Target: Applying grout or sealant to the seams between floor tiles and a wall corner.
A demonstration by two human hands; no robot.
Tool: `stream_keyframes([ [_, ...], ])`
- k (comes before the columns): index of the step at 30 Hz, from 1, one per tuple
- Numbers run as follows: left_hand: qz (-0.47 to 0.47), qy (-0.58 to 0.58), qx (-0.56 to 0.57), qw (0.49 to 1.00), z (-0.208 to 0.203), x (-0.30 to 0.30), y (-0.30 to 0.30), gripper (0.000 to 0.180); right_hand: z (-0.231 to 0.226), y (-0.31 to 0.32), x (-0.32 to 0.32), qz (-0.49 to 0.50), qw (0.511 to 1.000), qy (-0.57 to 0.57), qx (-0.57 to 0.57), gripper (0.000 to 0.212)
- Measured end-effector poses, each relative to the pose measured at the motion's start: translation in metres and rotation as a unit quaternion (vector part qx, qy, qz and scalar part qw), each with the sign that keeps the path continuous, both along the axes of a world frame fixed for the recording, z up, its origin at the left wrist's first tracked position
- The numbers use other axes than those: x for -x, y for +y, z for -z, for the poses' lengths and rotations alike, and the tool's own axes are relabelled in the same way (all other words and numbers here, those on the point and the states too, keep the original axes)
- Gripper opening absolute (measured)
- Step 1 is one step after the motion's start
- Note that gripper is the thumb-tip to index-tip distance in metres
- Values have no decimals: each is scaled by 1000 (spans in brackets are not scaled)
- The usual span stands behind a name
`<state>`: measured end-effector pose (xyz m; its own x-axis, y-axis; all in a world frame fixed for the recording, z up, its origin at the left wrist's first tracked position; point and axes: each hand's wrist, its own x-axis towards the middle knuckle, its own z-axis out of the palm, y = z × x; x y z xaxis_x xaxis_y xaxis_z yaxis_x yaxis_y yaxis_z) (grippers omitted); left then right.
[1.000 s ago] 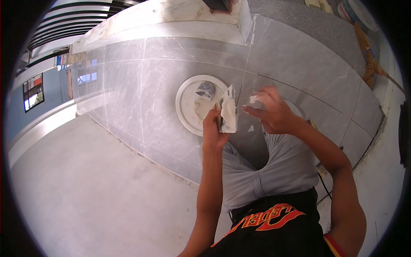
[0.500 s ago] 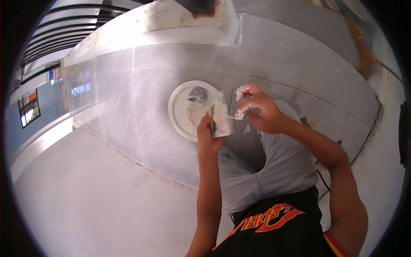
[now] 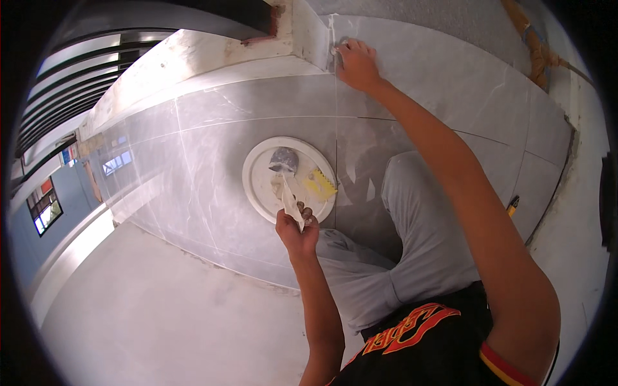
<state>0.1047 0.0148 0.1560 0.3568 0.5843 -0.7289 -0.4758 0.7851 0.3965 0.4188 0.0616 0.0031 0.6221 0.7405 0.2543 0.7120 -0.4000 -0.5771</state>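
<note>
My left hand (image 3: 298, 233) is closed around a thin, white-smeared flat piece (image 3: 289, 202), tilted up over a round white lid (image 3: 255, 196). On the lid lie a yellow notched spreader (image 3: 320, 184) and a dark grey scrap (image 3: 283, 160) beside pale paste. My right hand (image 3: 358, 64) reaches far forward to the floor tiles, its fingertips at a joint (image 3: 335, 96) by the corner of a white ledge. Its fingers are bent together; a little white shows at the tips, but what they hold is partly hidden.
Grey tiles (image 3: 425, 83) spread around the lid. Along the far left runs the white ledge (image 3: 251, 64) with black metal bars (image 3: 96, 74) above. A yellow-and-black tool (image 3: 513, 206) lies by my right knee. Brown material (image 3: 537, 61) rests at the far right against the wall.
My right hand has moved from beside the flat piece, with white paste on its fingers, forward to the tile joint. My left hand has lowered and turned the piece edge-on, uncovering the yellow spreader.
</note>
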Motion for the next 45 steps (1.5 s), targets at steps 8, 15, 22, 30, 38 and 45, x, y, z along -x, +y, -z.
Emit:
stream_keyframes([
  [8,-16,-33,31,999,15,3,-12,24,6,9,23,13,996,-79,37,38],
  [15,-31,5,41,999,10,-4,-8,23,8,-10,42,-17,1000,-16,8,35],
  [22,-37,2,50,998,14,9,-13,23,10,17,-2,44,999,-26,2,38],
  [30,-15,-45,29,998,16,4,-17,25,9,-8,38,-56,992,-80,80,39],
  [38,-20,1,18,1000,13,8,-20,24,3,-1,9,-5,996,59,67,39],
  [45,-26,-14,26,999,19,22,-23,26,-7,35,-34,39,991,35,123,42],
])
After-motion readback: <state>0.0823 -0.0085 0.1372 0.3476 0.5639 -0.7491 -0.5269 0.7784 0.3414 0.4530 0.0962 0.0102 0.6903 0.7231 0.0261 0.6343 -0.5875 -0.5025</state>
